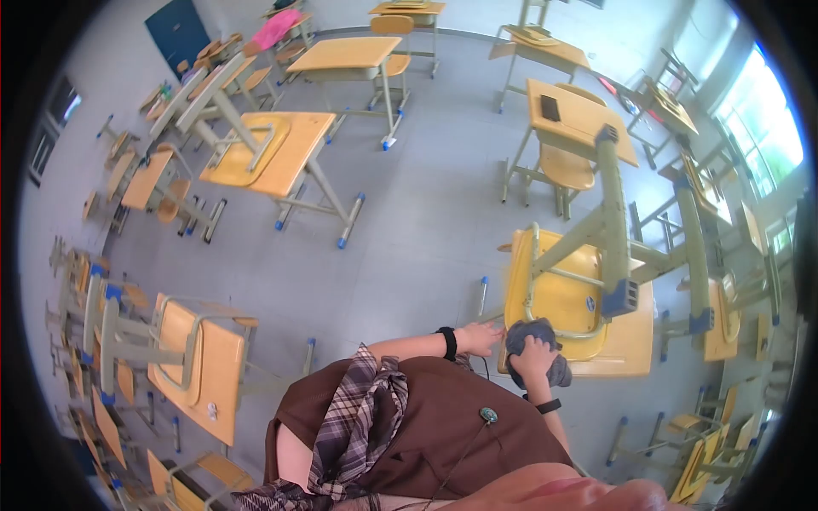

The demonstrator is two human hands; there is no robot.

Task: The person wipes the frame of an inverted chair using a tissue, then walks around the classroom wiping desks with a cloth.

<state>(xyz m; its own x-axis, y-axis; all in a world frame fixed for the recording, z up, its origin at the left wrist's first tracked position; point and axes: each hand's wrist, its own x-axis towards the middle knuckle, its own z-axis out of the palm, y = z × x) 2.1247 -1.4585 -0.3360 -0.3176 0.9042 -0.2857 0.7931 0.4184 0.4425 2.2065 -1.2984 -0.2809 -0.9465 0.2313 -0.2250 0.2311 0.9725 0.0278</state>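
My right hand (534, 358) presses a dark grey cloth (558, 372) against the near left corner of a wooden desk (618, 362). Its fingers are closed over the bunched cloth. An upside-down chair (562, 285) rests on this desk, its yellow seat face down and its metal legs pointing up, close beyond the cloth. My left hand (481, 338) is stretched out at the desk's left edge, with its fingers extended and nothing visible in them. Whether its fingertips touch the edge I cannot tell.
At the left, another desk (217, 400) bears an upturned chair and a small white item (212, 410). Ahead stands a desk (584, 128) with a dark flat object (550, 107) on it. Grey floor (400, 230) runs between the desk rows. Chair legs (615, 221) jut up at the right.
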